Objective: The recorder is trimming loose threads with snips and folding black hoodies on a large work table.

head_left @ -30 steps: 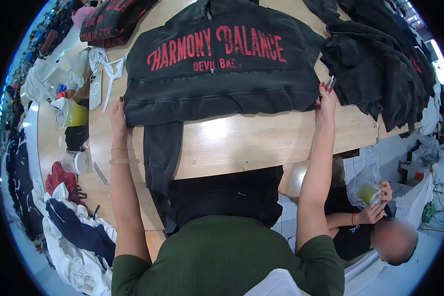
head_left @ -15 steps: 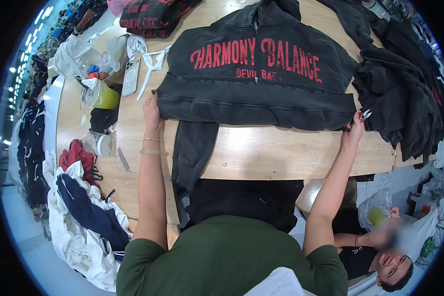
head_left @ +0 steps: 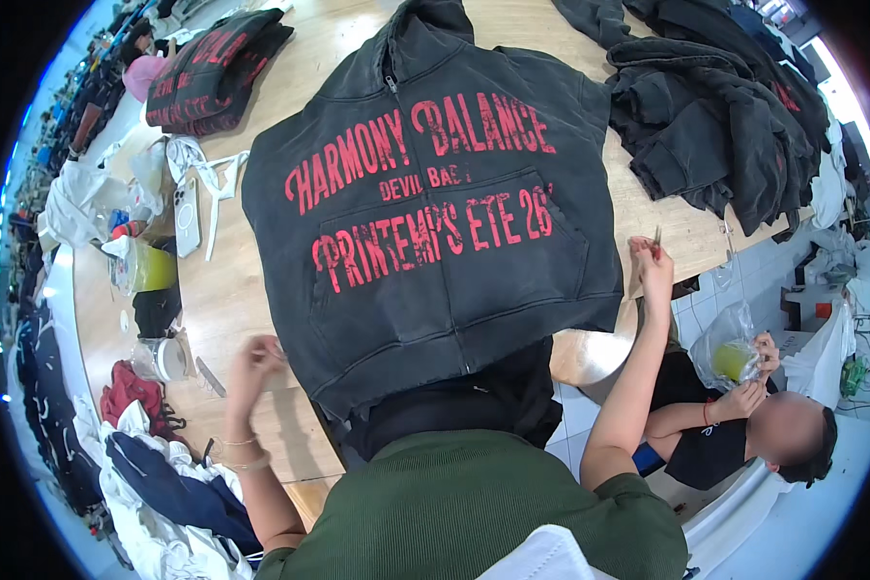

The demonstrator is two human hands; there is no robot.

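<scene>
A black zip-front hoodie with red lettering lies spread front side up, hood away from me. Its hem hangs over the table's near edge, and its sleeves are mostly out of sight. Beside the lower left edge is my left hand, slightly blurred, its fingers loosely bent and apart with nothing seen in them. My right hand is just off the hoodie's lower right side, closed on small thread snips whose tip points up.
Folded dark hoodies lie far left, a heap of dark garments far right. Along the left are a phone, a cup of yellow-green drink, a jar and piled white and navy clothes. A person sits at lower right.
The hoodie's folded-up lower front has come down toward me, showing its pocket and more lettering. Both hands have let go of the hem and moved nearer to me. The view has shifted right.
</scene>
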